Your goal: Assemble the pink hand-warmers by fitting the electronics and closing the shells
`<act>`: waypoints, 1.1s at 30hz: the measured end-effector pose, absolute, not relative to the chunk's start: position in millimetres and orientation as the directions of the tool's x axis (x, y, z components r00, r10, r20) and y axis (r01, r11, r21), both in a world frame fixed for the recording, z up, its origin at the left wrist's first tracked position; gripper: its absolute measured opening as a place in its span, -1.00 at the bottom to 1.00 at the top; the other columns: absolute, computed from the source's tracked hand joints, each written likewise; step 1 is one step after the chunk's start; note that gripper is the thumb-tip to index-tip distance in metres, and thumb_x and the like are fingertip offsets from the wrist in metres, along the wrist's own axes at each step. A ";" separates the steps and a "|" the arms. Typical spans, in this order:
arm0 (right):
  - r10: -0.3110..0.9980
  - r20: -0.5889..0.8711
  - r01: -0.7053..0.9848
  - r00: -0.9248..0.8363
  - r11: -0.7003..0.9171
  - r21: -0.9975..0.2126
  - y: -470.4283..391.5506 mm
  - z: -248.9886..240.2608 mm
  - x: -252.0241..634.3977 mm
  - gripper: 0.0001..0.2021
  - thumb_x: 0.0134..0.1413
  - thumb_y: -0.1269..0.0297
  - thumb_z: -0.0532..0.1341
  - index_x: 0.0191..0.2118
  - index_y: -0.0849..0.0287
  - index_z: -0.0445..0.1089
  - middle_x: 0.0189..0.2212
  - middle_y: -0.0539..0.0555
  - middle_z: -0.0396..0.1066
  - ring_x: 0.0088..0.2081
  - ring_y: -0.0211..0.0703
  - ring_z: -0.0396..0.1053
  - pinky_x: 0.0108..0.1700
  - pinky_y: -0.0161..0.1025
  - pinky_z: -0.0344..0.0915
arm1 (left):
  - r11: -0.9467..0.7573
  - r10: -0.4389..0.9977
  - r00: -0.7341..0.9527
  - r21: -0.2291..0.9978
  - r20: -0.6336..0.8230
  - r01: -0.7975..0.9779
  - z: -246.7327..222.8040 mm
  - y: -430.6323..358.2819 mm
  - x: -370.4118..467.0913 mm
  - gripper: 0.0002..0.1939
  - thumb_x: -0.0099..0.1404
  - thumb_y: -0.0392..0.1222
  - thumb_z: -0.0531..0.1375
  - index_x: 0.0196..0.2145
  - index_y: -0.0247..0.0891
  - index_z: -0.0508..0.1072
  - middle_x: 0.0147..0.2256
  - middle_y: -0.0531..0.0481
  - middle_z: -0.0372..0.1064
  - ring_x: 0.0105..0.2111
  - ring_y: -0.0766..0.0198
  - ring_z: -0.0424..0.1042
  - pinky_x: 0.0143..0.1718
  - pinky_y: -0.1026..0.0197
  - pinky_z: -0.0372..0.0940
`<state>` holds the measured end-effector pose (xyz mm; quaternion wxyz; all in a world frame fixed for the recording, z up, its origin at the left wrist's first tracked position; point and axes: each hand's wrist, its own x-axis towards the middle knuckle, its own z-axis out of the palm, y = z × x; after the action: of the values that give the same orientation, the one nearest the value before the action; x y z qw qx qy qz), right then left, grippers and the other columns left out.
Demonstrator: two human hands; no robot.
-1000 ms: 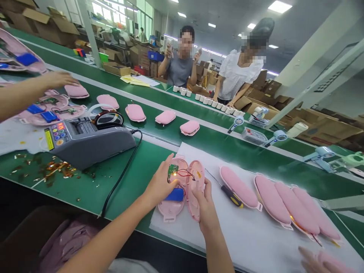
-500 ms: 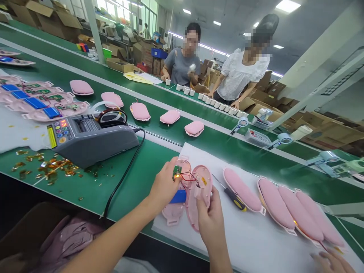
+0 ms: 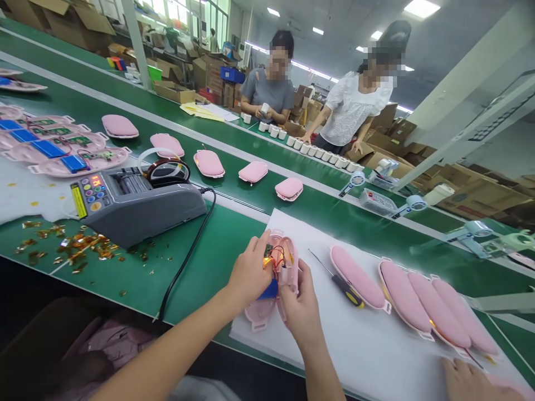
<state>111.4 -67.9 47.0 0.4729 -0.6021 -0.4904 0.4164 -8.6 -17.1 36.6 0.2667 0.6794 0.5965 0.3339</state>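
My left hand (image 3: 251, 273) is closed at the upper left of an opened pink casing, with its fingers on a small green circuit board (image 3: 268, 249) that glows orange. Beneath it lies one casing half (image 3: 257, 317), with a blue battery (image 3: 270, 289) inside. My right hand (image 3: 303, 306) grips the other pink casing half (image 3: 295, 253), tilted up against the first. Thin red and black wires (image 3: 278, 248) run between the two halves. To the right, a screwdriver (image 3: 345, 287) with a black and yellow handle rests on the white sheet (image 3: 326, 334).
Several closed pink casings (image 3: 359, 275) lie to the right, near another person's hand (image 3: 468, 379). A grey tape dispenser (image 3: 154, 203), its cable (image 3: 184, 262) and amber tape scraps (image 3: 90, 245) are at left. Beyond, pink casings (image 3: 209, 163) line the green table (image 3: 200, 234); two people work opposite.
The right casing half has tilted leftward over the other half, bringing my hands closer together. The circuit board has moved into the casing area. Another person's hand at lower right has shifted left.
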 end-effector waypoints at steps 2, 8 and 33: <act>0.990 -0.091 0.088 0.112 -0.101 -0.991 -66.4 45.0 115.4 -0.50 -0.02 0.21 0.18 0.10 0.12 0.18 0.01 0.11 0.37 -0.03 -0.08 0.36 -0.01 -0.17 0.30 | -0.209 0.978 0.135 0.757 0.159 0.619 36.0 -17.8 -11.7 -0.37 0.21 -0.29 0.01 0.24 -0.07 0.09 -0.13 -0.09 0.24 -0.32 0.14 0.38 -0.27 0.10 0.30; 0.975 -0.098 0.097 0.202 -0.119 -0.988 -69.7 52.5 127.3 -0.45 -0.05 0.27 0.14 0.14 0.10 0.19 0.06 0.10 0.35 0.07 0.00 0.31 0.11 -0.05 0.22 | -0.275 0.956 0.209 0.867 0.204 0.415 27.7 -20.6 -22.5 -0.29 0.18 -0.36 0.01 0.28 -0.15 -0.06 0.04 -0.15 0.19 -0.08 0.15 0.33 -0.03 0.09 0.28; 0.998 -0.019 0.053 0.055 -0.022 -0.998 -63.4 49.3 119.0 -0.48 0.05 0.25 0.17 0.17 0.12 0.17 0.09 0.11 0.33 0.08 -0.03 0.31 0.12 -0.08 0.25 | -0.228 0.969 0.016 0.858 0.248 0.460 29.8 -28.7 -4.7 -0.35 0.08 -0.43 0.02 0.17 -0.20 0.17 -0.19 -0.05 0.24 -0.23 0.20 0.35 -0.19 0.17 0.31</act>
<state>119.0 -63.4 49.3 0.4946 -0.5319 -0.4944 0.4776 -4.7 -28.7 29.8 0.2915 0.6505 0.5489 0.4366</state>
